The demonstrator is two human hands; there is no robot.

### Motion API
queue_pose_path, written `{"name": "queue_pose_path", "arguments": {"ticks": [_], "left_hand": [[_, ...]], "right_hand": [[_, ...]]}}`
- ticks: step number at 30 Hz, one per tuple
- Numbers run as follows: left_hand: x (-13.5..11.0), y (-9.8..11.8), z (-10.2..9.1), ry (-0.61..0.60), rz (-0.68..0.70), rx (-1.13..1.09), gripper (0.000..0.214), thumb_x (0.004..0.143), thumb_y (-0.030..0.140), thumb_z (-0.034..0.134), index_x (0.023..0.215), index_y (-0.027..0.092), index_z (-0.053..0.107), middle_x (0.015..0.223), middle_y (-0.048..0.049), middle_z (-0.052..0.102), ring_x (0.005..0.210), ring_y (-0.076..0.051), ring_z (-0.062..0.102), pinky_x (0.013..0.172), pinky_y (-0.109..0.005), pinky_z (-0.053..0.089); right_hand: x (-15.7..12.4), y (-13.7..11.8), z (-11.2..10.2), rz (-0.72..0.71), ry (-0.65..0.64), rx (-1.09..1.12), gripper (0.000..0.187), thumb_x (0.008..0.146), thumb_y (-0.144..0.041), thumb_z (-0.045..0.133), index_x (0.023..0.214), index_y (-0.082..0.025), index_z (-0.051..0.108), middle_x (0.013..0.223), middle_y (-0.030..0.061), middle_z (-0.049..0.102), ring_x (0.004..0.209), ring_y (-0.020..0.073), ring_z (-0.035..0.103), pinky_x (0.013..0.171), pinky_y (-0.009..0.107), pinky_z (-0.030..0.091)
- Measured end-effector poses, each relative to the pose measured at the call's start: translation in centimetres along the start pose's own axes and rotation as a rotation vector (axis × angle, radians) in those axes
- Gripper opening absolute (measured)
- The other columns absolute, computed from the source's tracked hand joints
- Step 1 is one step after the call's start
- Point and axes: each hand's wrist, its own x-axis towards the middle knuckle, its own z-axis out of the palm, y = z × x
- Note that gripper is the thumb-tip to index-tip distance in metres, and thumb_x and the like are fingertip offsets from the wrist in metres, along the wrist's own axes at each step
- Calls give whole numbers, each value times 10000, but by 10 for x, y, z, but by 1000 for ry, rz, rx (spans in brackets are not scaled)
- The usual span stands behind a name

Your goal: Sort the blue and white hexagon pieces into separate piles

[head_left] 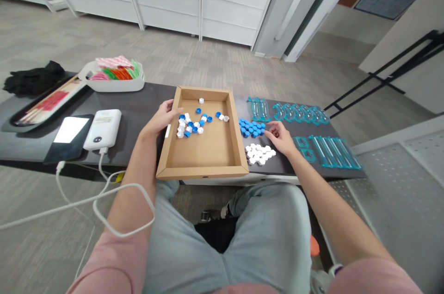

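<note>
A shallow cardboard box [201, 171] lies on the dark table in front of me. My left hand [163, 117] grips its left wall, fingers reaching over the rim. Mixed white and blue hexagonal pieces [189, 126] are scattered inside, mostly towards the left. Right of the box, blue hexagonal pieces [250, 128] sit in a tight cluster. My right hand [280, 137] rests at that cluster's right edge, thumb and index finger bent and apart, with nothing visible held between them. Just below is a group of white hexagonal pieces [259, 154].
Teal clear plastic parts [335, 151] lie in rows at the right. On the left are a white power bank [103, 129] with a cable, a phone [69, 134], a black tray [45, 104] of sticks, a white basket [116, 84] and black cloth [33, 78]. A white cable loops over my left forearm.
</note>
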Motion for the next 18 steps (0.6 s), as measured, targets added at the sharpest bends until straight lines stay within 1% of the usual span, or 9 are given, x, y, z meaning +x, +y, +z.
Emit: {"name": "queue_pose_path", "arguments": {"ticks": [3, 5, 7, 9, 11, 12, 14, 16, 18], "left_hand": [[3, 5, 4, -34, -55, -96, 603, 865, 290, 868, 1431, 203, 678, 1508, -153, 781, 1375, -303, 760, 1197, -456, 625], [6, 8, 7, -36, -72, -124, 589, 837, 222, 861, 1398, 199, 684, 1492, -162, 791, 1376, -314, 767, 1211, -468, 619], [9, 9, 10, -41, -80, -141, 589, 810, 170, 836, 1380, 196, 688, 1471, -169, 800, 1358, -326, 780, 1218, -491, 618], [11, 10, 13, -38, -66, -123, 595, 790, 149, 807, 1373, 186, 693, 1481, -180, 794, 1360, -334, 783, 1238, -502, 607], [12, 10, 15, -46, -41, -78, 614, 775, 157, 790, 1381, 170, 695, 1517, -196, 773, 1377, -341, 777, 1254, -501, 599], [12, 10, 16, -56, -30, -56, 632, 770, 169, 787, 1395, 164, 694, 1538, -201, 761, 1383, -344, 775, 1255, -499, 599], [11, 10, 15, -85, -19, -35, 677, 769, 200, 788, 1437, 164, 682, 1574, -204, 740, 1392, -348, 771, 1249, -502, 607], [10, 8, 14, -106, -14, -34, 717, 775, 232, 792, 1478, 173, 666, 1604, -203, 722, 1415, -350, 760, 1254, -509, 609], [9, 5, 12, -111, -9, -24, 731, 781, 260, 802, 1494, 186, 658, 1617, -199, 712, 1431, -353, 751, 1269, -522, 601]], "right_hand": [[-5, -9, -1, 42, 12, 14, 537, 804, -749, 823, 1136, -392, 598, 783, 31, 659, 686, 318, 572, 731, 545, 502], [-7, -16, -2, 66, 30, 21, 510, 801, -771, 815, 1104, -418, 605, 788, 42, 649, 711, 348, 584, 746, 576, 510], [-6, -26, -4, 58, 79, 33, 465, 822, -789, 788, 1059, -426, 620, 785, 60, 638, 732, 375, 593, 752, 601, 519], [2, -42, -4, -1, 136, 44, 388, 892, -770, 743, 1032, -421, 645, 810, 80, 653, 772, 392, 617, 766, 607, 537], [19, -66, 3, -111, 116, 27, 318, 962, -703, 716, 1040, -396, 684, 857, 89, 695, 815, 382, 656, 791, 585, 567], [30, -81, 11, -182, 58, -1, 291, 985, -655, 714, 1059, -374, 707, 882, 85, 718, 826, 363, 674, 806, 561, 583], [58, -114, 35, -336, -125, -98, 257, 1005, -545, 720, 1102, -309, 751, 929, 69, 760, 835, 305, 703, 848, 497, 603], [88, -146, 68, -464, -300, -255, 190, 1029, -431, 709, 1100, -270, 781, 1000, 69, 799, 852, 259, 722, 886, 434, 598], [114, -174, 105, -507, -396, -442, 164, 1041, -302, 683, 1140, -251, 802, 1065, 71, 839, 908, 247, 756, 932, 401, 586]]}}
